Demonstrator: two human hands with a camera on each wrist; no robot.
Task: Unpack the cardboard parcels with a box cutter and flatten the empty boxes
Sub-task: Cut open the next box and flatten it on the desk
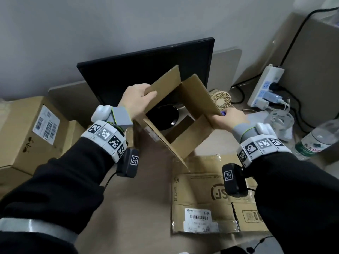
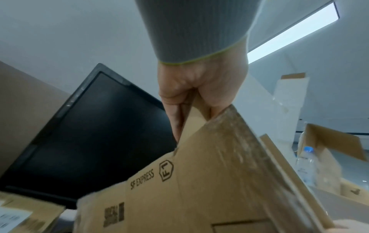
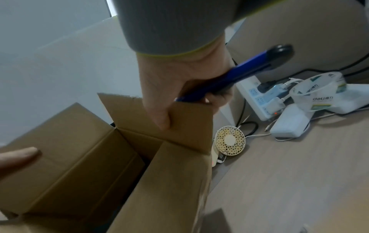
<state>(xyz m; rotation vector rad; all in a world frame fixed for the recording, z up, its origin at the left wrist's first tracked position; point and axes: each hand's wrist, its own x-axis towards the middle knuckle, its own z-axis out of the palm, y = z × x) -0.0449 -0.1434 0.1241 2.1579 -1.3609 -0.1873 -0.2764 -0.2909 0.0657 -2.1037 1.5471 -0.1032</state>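
An empty brown cardboard box point(image 1: 183, 136), open at both ends, hangs in the air above the desk between my hands. My left hand point(image 1: 136, 99) pinches its left flap point(image 2: 191, 119), thumb on the inside. My right hand point(image 1: 229, 119) pinches the right flap point(image 3: 189, 123) and also holds a blue box cutter point(image 3: 237, 74) in its curled fingers; only the cutter's blue tip point(image 1: 223, 113) shows in the head view. The box's outer face reads SF EXPRESS point(image 2: 141, 179).
Flattened boxes point(image 1: 205, 195) lie on the desk below. A sealed parcel point(image 1: 31, 132) sits at left, a black monitor point(image 1: 146, 70) behind. A small fan point(image 3: 229, 140), power strip point(image 1: 264, 85), tape roll point(image 3: 317, 91) and water bottle point(image 1: 319, 138) stand at right.
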